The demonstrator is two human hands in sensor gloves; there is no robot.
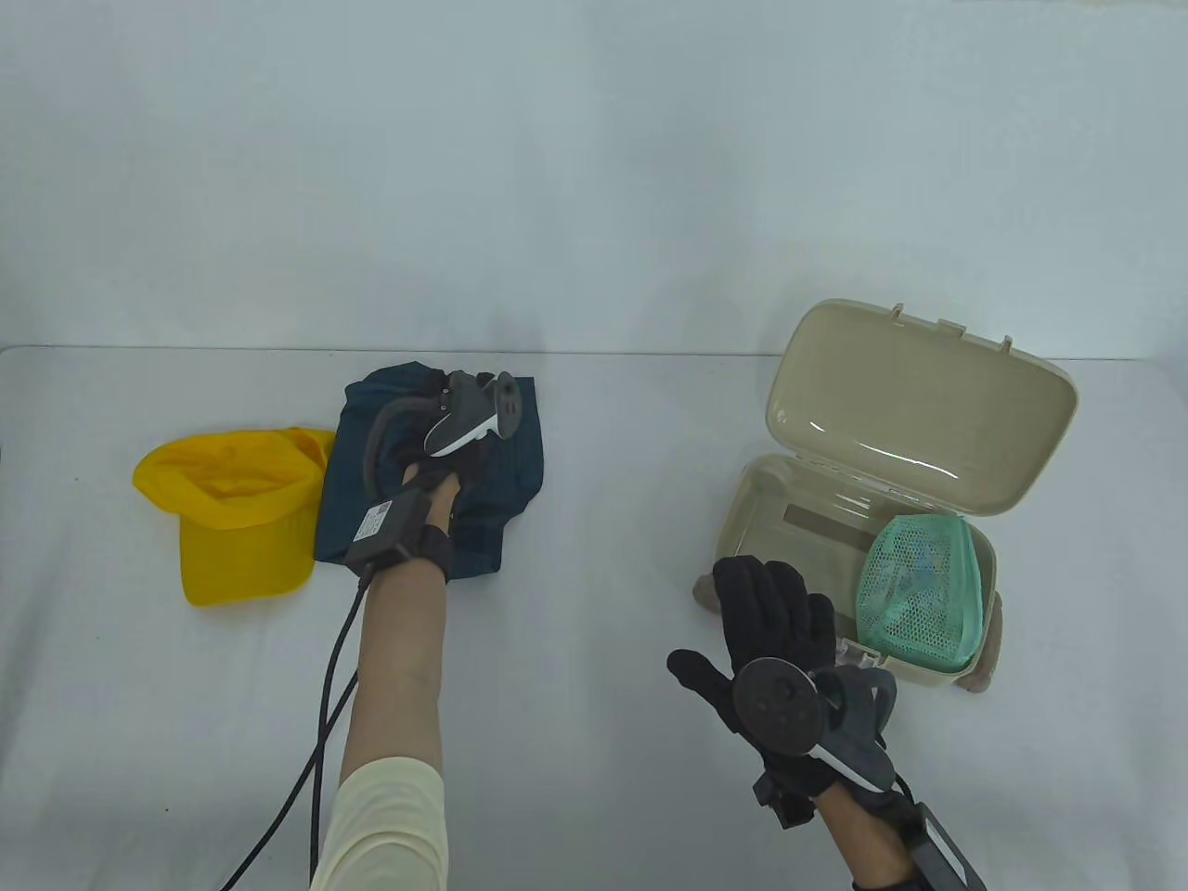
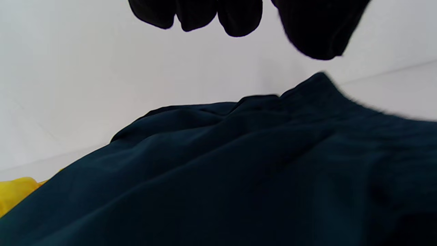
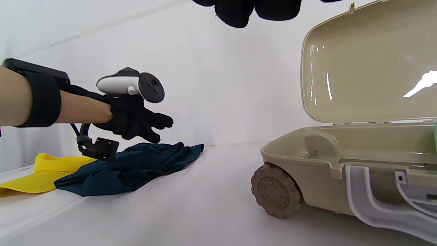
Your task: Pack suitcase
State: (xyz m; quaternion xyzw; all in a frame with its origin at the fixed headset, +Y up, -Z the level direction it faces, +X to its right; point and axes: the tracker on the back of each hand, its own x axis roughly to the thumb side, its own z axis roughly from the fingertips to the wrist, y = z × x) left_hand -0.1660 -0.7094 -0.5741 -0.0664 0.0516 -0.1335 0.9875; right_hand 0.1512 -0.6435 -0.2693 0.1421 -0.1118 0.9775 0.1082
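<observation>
Suitcase [image 1: 928, 418] lay open, lid propped up at the back; all places below reckoned from it. Packing judged partly done: one green mesh pouch [image 1: 919, 594] sat inside, at the near right corner of the shell, the rest of the shell's floor bare. Two items not yet packed, well to the suitcase's left on the table [image 1: 594, 483]: a dark teal garment [image 3: 136, 167], and beyond it, further left and touching its edge, a yellow cap [image 1: 241, 510]. Left hand [image 3: 136, 119] hovered just above the garment, fingers loosely spread and holding nothing, as the right wrist view showed a gap beneath them. Right hand [image 1: 770, 613] was flat and empty, fingers straight, just left of the suitcase's near corner. Suitcase: hard beige plastic, glossy inside the lid, rounded corners, chunky ribbed wheel [image 3: 276, 189]. Garment: soft, thin, rumpled cloth. Cap: smooth, matte, limp fabric. Pouch: open netting, bulging.
</observation>
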